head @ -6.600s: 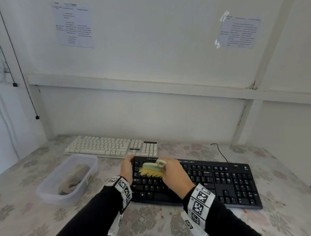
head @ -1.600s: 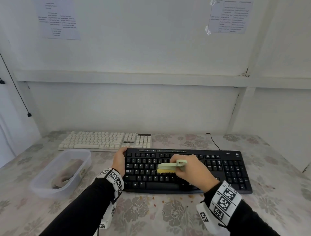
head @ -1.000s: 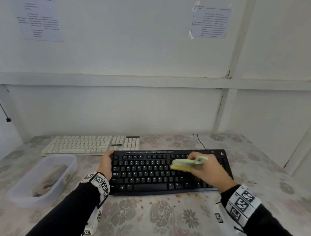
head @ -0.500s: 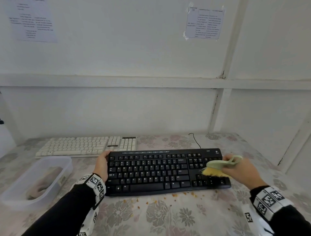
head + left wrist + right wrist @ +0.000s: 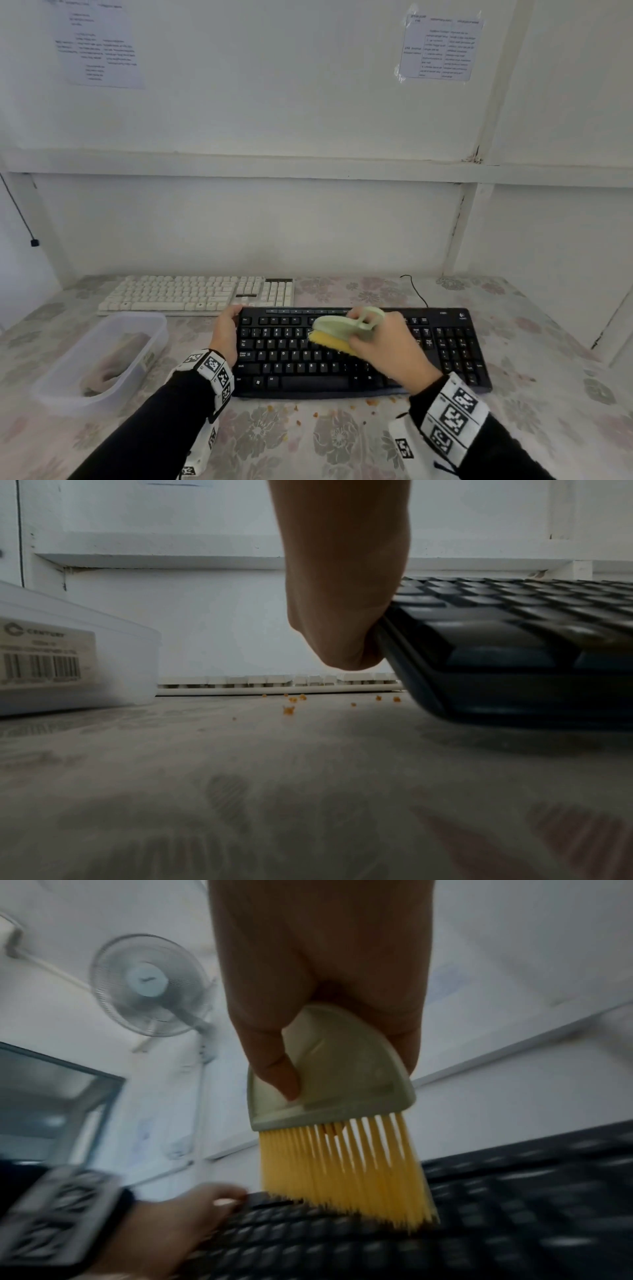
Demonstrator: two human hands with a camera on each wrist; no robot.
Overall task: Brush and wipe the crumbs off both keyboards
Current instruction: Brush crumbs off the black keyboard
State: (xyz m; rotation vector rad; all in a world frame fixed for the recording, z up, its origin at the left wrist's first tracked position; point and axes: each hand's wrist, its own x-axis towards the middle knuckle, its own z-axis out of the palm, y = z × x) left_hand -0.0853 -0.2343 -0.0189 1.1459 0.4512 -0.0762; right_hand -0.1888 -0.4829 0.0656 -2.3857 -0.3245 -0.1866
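Black keyboard (image 5: pixel 359 353) and white keyboard (image 5: pixel 198 294): two on one desk (image 5: pixel 342 442). Right hand (image 5: pixel 387 349) fingers pinch one brush (image 5: pixel 342 330); left hand (image 5: pixel 224 334) fingers curl round the black keyboard's edge.

left hand (image 5: pixel 224 337): thumb hooked, fingers hidden | right hand (image 5: pixel 387 349): fingers curled, gripping

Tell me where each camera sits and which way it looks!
Head: up high, looking down at black keyboard, both hands and sleeves.
Left wrist: low on table, facing wall; left hand at the keyboard's edge.
Right wrist: looks along right hand at brush.
All share the black keyboard.
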